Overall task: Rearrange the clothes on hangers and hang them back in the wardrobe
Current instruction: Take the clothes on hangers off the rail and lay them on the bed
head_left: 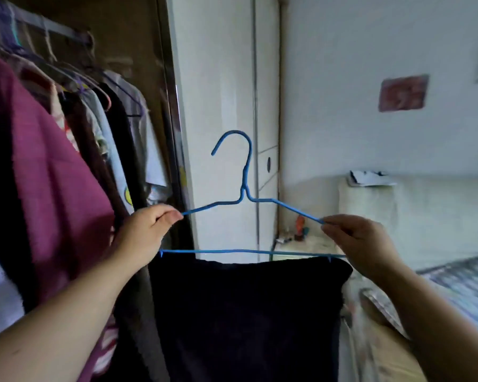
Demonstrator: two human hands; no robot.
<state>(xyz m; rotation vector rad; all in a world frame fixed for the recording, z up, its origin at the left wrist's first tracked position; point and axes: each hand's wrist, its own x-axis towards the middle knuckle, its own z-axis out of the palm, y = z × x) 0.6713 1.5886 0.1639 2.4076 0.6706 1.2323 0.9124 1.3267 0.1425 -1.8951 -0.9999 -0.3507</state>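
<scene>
Hanger: a blue wire hanger [244, 188] was held up in mid-air, upright, hook on top and curling to the left, in front of a white door [218, 106].
Left hand: the left hand [144, 230] pinched the hanger's left shoulder wire between thumb and curled fingers.
Right hand: the right hand [362, 241] pinched the right shoulder wire the same way, fingers curled.
Garment: a dark cloth [246, 312] hung from the hanger's bottom bar, falling straight down between the two forearms.
Wardrobe: to the left, clothes hung packed on a rail [47, 23]; a magenta top [47, 161] was nearest the camera.
Right side: a bed [439, 216] with pale bedding stood against the wall; a small table [301, 241] with blurred items sat beside it.
</scene>
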